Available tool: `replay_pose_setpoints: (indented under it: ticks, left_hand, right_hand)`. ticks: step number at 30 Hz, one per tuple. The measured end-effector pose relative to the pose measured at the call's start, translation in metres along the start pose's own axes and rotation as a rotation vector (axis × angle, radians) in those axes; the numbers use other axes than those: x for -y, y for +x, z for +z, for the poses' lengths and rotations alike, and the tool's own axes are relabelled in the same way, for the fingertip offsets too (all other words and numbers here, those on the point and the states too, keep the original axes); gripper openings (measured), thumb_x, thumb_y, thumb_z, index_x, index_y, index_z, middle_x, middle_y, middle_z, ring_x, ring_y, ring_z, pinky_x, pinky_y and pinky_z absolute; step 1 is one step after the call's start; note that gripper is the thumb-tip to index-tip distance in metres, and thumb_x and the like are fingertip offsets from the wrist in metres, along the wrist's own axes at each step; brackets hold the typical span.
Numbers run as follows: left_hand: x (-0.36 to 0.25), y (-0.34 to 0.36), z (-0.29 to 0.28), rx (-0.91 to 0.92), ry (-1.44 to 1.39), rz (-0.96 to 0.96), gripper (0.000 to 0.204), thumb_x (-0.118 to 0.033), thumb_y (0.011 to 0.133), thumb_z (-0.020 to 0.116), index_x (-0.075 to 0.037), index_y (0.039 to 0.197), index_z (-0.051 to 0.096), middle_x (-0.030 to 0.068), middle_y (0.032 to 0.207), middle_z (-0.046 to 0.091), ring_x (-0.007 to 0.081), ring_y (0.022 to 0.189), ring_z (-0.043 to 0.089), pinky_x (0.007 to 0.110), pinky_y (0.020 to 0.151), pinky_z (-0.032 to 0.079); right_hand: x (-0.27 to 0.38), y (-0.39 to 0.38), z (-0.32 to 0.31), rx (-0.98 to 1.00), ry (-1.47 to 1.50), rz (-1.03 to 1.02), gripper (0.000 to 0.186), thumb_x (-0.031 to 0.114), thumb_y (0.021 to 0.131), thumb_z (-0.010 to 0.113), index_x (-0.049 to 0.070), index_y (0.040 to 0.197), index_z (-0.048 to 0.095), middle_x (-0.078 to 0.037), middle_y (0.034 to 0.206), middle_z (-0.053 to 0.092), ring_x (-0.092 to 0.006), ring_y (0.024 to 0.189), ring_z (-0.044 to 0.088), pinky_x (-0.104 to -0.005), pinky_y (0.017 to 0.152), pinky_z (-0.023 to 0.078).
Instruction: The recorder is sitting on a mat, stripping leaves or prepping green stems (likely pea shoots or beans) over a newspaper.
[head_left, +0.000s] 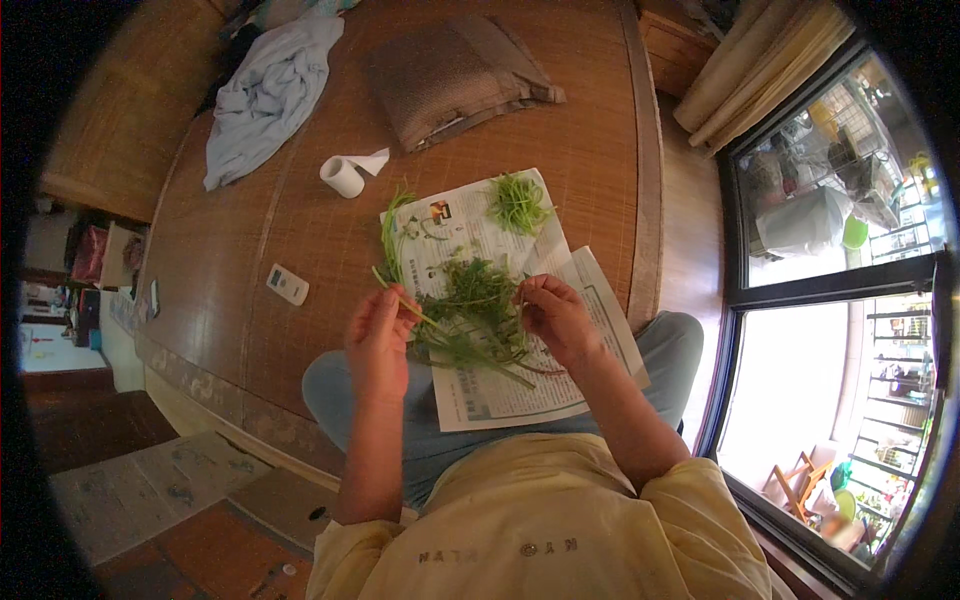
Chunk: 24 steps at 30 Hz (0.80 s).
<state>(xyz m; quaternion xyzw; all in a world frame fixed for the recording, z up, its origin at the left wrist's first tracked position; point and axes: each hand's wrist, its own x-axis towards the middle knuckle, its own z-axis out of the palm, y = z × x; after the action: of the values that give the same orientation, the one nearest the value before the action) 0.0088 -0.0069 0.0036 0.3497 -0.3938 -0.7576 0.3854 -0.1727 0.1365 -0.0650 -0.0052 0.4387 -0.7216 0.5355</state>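
My left hand [378, 335] pinches a thin green stem [418, 312] that runs across to my right hand [555, 318], which grips its leafy end. Both hands hover over a loose heap of green herbs [478, 305] lying on a spread newspaper [520, 385] across my lap. A small separate bunch of green sprigs [518, 203] sits at the paper's far end, and a few long stems [391, 240] lie along its left edge.
A woven mat bed [300, 230] carries a roll of white tissue [345, 176], a small white remote [288, 284], a brown pillow [450, 80] and a crumpled pale blue cloth [268, 95]. A glass balcony door [830, 300] stands at the right.
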Motion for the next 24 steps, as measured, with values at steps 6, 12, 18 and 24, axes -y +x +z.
replay_pose_setpoints:
  ticks: [6, 12, 18, 24]
  left_hand:
    - [0.0, -0.003, 0.004, -0.001, -0.074, -0.09, 0.013, -0.014, 0.091, 0.062, -0.003, 0.098, 0.063, 0.0061, 0.087, 0.064, 0.0148, 0.077, 0.06, 0.03, 0.075, 0.049]
    - [0.006, -0.006, 0.001, 0.038, -0.063, -0.149, 0.013, -0.013, 0.09, 0.063, -0.003, 0.098, 0.063, 0.0058, 0.088, 0.065, 0.0151, 0.079, 0.06, 0.031, 0.075, 0.05]
    - [0.014, -0.007, -0.001, 0.044, -0.024, -0.173, 0.014, -0.013, 0.091, 0.062, -0.002, 0.1, 0.063, 0.0061, 0.088, 0.064, 0.0147, 0.078, 0.06, 0.031, 0.074, 0.049]
    - [0.021, -0.009, -0.001, 0.002, -0.039, -0.206, 0.014, -0.012, 0.092, 0.061, -0.002, 0.102, 0.063, 0.0062, 0.089, 0.064, 0.0143, 0.078, 0.059, 0.032, 0.073, 0.049]
  right_hand:
    - [0.022, 0.014, 0.007, 0.012, -0.179, -0.091, 0.011, 0.014, 0.095, 0.054, 0.007, 0.088, 0.059, -0.003, 0.082, 0.061, -0.0111, 0.06, 0.055, -0.0248, 0.056, 0.044]
    - [0.033, 0.112, -0.024, -0.231, -0.774, -0.362, 0.012, 0.011, 0.089, 0.058, -0.001, 0.089, 0.06, -0.007, 0.076, 0.062, -0.0115, 0.061, 0.058, -0.0273, 0.054, 0.045]
    - [0.052, 0.18, -0.035, -0.427, -1.44, -0.649, 0.018, 0.017, 0.08, 0.061, 0.001, 0.089, 0.063, -0.016, 0.078, 0.067, -0.0305, 0.072, 0.066, -0.0398, 0.065, 0.051]
    - [0.066, 0.203, -0.025, -0.334, -1.438, -0.64, 0.019, 0.016, 0.08, 0.059, 0.002, 0.091, 0.064, -0.019, 0.084, 0.067, -0.0387, 0.078, 0.064, -0.0445, 0.07, 0.05]
